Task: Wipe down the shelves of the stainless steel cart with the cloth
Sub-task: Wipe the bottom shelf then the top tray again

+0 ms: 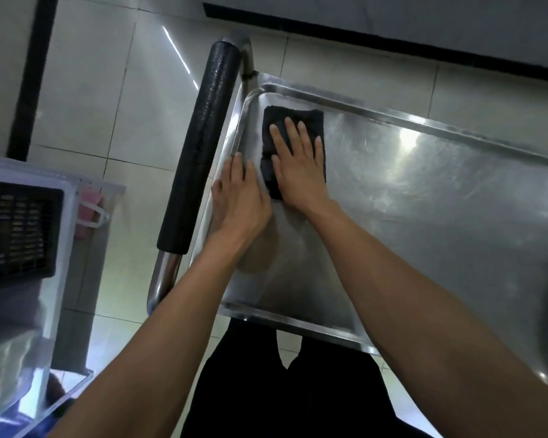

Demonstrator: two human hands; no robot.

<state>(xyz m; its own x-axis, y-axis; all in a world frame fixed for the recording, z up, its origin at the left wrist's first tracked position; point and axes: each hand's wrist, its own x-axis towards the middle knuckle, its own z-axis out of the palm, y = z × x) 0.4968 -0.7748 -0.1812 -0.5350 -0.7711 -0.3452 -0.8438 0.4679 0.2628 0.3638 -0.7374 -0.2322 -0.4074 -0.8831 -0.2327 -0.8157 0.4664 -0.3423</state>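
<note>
The right hand (299, 165) is laid flat, fingers straight and slightly spread, on a folded black cloth (293, 147), which is pressed against the top shelf (424, 216) of the stainless steel cart near its far left corner. The left hand (239, 197) is placed just beside it, palm down and fingers extended, resting against the raised rim along the shelf's left edge; nothing is grasped by it. Both forearms are stretched forward over the near edge. Beyond the left edge, the cart's handle (203, 143) is seen, wrapped in black foam. A dark slatted crate (16, 229) is set on a neighbouring unit well to the left, above pale floor tiles (86, 90).
</note>
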